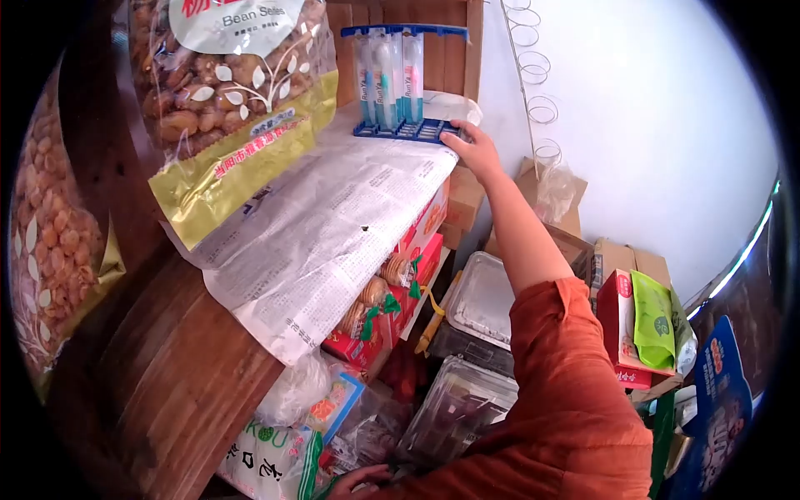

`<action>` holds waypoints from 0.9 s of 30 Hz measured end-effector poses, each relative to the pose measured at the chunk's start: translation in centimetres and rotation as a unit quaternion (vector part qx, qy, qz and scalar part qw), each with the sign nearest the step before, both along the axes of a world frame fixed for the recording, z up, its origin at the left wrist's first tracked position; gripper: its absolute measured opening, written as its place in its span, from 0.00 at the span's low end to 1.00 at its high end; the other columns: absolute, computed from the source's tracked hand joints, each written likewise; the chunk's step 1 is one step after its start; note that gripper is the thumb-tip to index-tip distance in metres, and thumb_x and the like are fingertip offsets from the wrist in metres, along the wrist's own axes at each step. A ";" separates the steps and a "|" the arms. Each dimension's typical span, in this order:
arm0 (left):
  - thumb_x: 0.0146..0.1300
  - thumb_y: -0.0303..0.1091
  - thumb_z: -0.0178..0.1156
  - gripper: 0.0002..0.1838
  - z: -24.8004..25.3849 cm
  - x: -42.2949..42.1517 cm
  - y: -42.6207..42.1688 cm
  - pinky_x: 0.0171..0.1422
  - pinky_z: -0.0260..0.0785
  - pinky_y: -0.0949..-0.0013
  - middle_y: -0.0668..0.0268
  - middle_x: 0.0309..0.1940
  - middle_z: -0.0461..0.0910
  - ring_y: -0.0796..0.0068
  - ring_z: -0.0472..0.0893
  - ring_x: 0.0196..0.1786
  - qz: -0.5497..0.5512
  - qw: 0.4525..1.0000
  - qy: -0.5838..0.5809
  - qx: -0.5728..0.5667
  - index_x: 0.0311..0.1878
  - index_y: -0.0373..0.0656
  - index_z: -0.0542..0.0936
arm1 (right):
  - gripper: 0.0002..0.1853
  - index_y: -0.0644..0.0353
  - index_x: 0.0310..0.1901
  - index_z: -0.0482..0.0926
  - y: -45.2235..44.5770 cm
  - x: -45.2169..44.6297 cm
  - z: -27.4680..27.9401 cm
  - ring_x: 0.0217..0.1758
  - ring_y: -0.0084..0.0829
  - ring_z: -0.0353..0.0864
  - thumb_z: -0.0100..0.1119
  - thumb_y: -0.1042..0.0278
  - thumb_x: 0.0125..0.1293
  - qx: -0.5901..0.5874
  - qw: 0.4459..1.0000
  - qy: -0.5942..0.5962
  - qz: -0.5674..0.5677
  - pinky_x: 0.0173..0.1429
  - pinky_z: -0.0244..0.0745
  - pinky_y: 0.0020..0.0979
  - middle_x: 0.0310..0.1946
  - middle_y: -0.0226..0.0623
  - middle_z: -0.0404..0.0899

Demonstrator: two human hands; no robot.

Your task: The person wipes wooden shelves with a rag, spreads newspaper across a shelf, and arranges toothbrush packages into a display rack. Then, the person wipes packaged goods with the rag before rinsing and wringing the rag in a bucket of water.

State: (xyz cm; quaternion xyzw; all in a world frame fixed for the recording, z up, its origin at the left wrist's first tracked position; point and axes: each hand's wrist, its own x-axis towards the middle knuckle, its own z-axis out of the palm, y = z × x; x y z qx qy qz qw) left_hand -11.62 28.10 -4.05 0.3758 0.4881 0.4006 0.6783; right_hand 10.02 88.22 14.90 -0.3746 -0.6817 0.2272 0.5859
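Observation:
A blue plastic rack (408,131) stands on a newspaper-covered wooden shelf top. Upright in it are several packaged toothbrushes (385,87) with blue-green lower parts. My right hand (472,148), at the end of an outstretched arm in a rust-orange sleeve, grips the rack's right end between thumb and fingers. Low in the view, my left hand (362,479) is partly cut off by the sleeve and the frame edge. Its visible fingers are loosely stretched, close to plastic-wrapped packs (367,417), and I see nothing held in them.
Large bags of beans (242,100) hang close at upper left. Newspaper (333,217) covers the shelf. Below are red snack boxes (429,258), clear-lidded containers (458,408) and a white-green bag (267,458). Cartons (617,258) and a coiled wire (533,62) are along the wall.

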 end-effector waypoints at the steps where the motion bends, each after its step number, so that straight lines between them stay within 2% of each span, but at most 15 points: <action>1: 0.67 0.33 0.61 0.26 0.1 0.0 0.0 0.64 0.65 0.70 0.60 0.57 0.79 0.75 0.76 0.59 -0.001 1.000 0.003 0.002 0.67 0.38 0.71 | 0.38 0.65 0.59 0.77 0.1 0.1 0.0 0.50 0.36 0.81 0.73 0.46 0.51 -0.013 1.000 0.000 0.026 0.56 0.74 0.32 0.47 0.50 0.82; 3: 0.67 0.32 0.61 0.25 0.3 0.0 -0.1 0.65 0.65 0.70 0.60 0.57 0.79 0.74 0.75 0.60 -0.005 1.000 0.008 0.008 0.66 0.38 0.71 | 0.42 0.65 0.62 0.75 0.1 0.3 0.0 0.56 0.39 0.80 0.73 0.44 0.51 -0.032 0.998 0.003 0.049 0.62 0.72 0.33 0.53 0.55 0.80; 5: 0.67 0.31 0.60 0.25 0.6 0.1 -0.4 0.67 0.64 0.69 0.59 0.57 0.79 0.73 0.75 0.61 -0.012 1.000 0.016 0.016 0.66 0.37 0.71 | 0.50 0.68 0.69 0.65 -0.3 0.6 -0.3 0.67 0.43 0.72 0.71 0.39 0.52 -0.041 0.997 -0.015 0.059 0.69 0.65 0.34 0.63 0.59 0.71; 8: 0.67 0.30 0.60 0.24 0.8 0.4 -1.7 0.69 0.63 0.68 0.59 0.57 0.79 0.73 0.75 0.62 -0.026 0.999 0.020 -0.005 0.66 0.37 0.71 | 0.58 0.68 0.73 0.53 -2.0 1.9 -1.3 0.74 0.46 0.63 0.68 0.34 0.52 -0.014 1.000 -0.011 -0.002 0.73 0.59 0.37 0.69 0.59 0.63; 10: 0.67 0.30 0.60 0.24 0.2 0.8 -2.0 0.70 0.63 0.68 0.60 0.57 0.79 0.71 0.75 0.63 -0.002 0.998 0.025 -0.054 0.65 0.37 0.71 | 0.44 0.68 0.68 0.65 -5.9 3.0 -2.4 0.68 0.39 0.70 0.65 0.42 0.60 -0.036 0.999 0.028 0.001 0.69 0.65 0.36 0.63 0.51 0.72; 11: 0.67 0.29 0.60 0.24 -1.2 0.6 -2.1 0.70 0.63 0.67 0.61 0.57 0.79 0.71 0.75 0.63 -0.025 0.997 0.069 -0.021 0.65 0.37 0.72 | 0.37 0.67 0.65 0.69 -10.0 3.8 -1.8 0.65 0.35 0.73 0.63 0.45 0.63 -0.079 0.995 0.052 0.027 0.67 0.67 0.35 0.59 0.46 0.76; 12: 0.66 0.29 0.60 0.24 -2.2 0.4 -2.3 0.70 0.63 0.67 0.62 0.57 0.79 0.71 0.75 0.63 -0.049 0.993 0.108 0.015 0.65 0.37 0.72 | 0.37 0.67 0.65 0.69 -13.1 5.1 -2.7 0.65 0.35 0.73 0.63 0.45 0.63 -0.107 0.993 0.043 0.017 0.67 0.67 0.35 0.59 0.46 0.76; 14: 0.65 0.28 0.61 0.22 -1.6 0.9 -2.2 0.69 0.65 0.67 0.63 0.57 0.79 0.71 0.75 0.63 -0.064 0.985 0.156 0.018 0.63 0.38 0.74 | 0.26 0.64 0.59 0.75 -19.1 7.8 -4.5 0.58 0.25 0.76 0.59 0.52 0.68 -0.146 0.979 -0.007 0.146 0.63 0.70 0.31 0.52 0.35 0.80; 15: 0.65 0.28 0.61 0.21 -1.5 1.2 -2.0 0.68 0.66 0.67 0.63 0.57 0.79 0.71 0.76 0.62 -0.061 0.985 0.162 0.024 0.62 0.39 0.75 | 0.26 0.64 0.59 0.75 -22.8 9.3 -5.1 0.58 0.25 0.76 0.59 0.52 0.68 -0.171 0.975 -0.011 0.138 0.63 0.70 0.31 0.52 0.35 0.80; 17: 0.65 0.27 0.60 0.20 -2.1 1.6 -2.0 0.65 0.68 0.68 0.62 0.57 0.79 0.72 0.77 0.60 -0.055 0.983 0.171 0.022 0.61 0.39 0.76 | 0.20 0.61 0.59 0.75 -30.3 12.4 -5.9 0.59 0.26 0.75 0.57 0.59 0.70 -0.226 0.938 -0.084 0.248 0.60 0.71 0.30 0.55 0.33 0.78; 19: 0.65 0.27 0.60 0.20 -2.7 1.9 -1.5 0.64 0.69 0.69 0.62 0.56 0.79 0.72 0.78 0.59 -0.059 0.983 0.173 0.006 0.60 0.39 0.76 | 0.18 0.62 0.58 0.75 -35.5 16.4 -7.3 0.56 0.27 0.78 0.57 0.65 0.70 -0.281 0.919 -0.118 0.249 0.58 0.72 0.30 0.53 0.32 0.78; 21: 0.65 0.26 0.59 0.20 -2.5 2.5 -0.4 0.60 0.70 0.70 0.62 0.53 0.79 0.73 0.79 0.55 -0.081 0.976 0.198 0.035 0.60 0.39 0.76 | 0.18 0.64 0.57 0.75 -39.5 20.7 -9.9 0.53 0.26 0.79 0.58 0.70 0.68 -0.318 0.916 -0.122 0.212 0.58 0.72 0.29 0.52 0.32 0.78; 23: 0.65 0.27 0.59 0.20 -3.5 3.4 1.0 0.58 0.71 0.71 0.62 0.52 0.79 0.73 0.79 0.53 -0.081 0.972 0.213 0.061 0.60 0.39 0.76 | 0.19 0.62 0.57 0.76 -43.1 25.1 -14.4 0.48 0.25 0.80 0.61 0.72 0.64 -0.301 0.914 -0.258 0.089 0.56 0.75 0.29 0.48 0.33 0.80; 25: 0.64 0.27 0.60 0.20 -5.2 4.2 2.7 0.56 0.71 0.72 0.61 0.51 0.79 0.73 0.80 0.51 -0.074 0.965 0.231 0.097 0.60 0.39 0.76 | 0.21 0.59 0.54 0.79 -48.0 25.4 -17.3 0.44 0.28 0.83 0.65 0.67 0.58 -0.416 0.849 -0.324 -0.036 0.51 0.77 0.31 0.44 0.39 0.83; 27: 0.62 0.29 0.62 0.22 -7.7 4.9 4.0 0.55 0.72 0.70 0.59 0.51 0.79 0.72 0.80 0.50 -0.046 0.938 0.325 0.107 0.60 0.39 0.76 | 0.21 0.58 0.52 0.80 -51.5 25.6 -22.1 0.42 0.35 0.84 0.67 0.62 0.57 -0.380 0.828 -0.411 0.011 0.49 0.78 0.33 0.41 0.42 0.84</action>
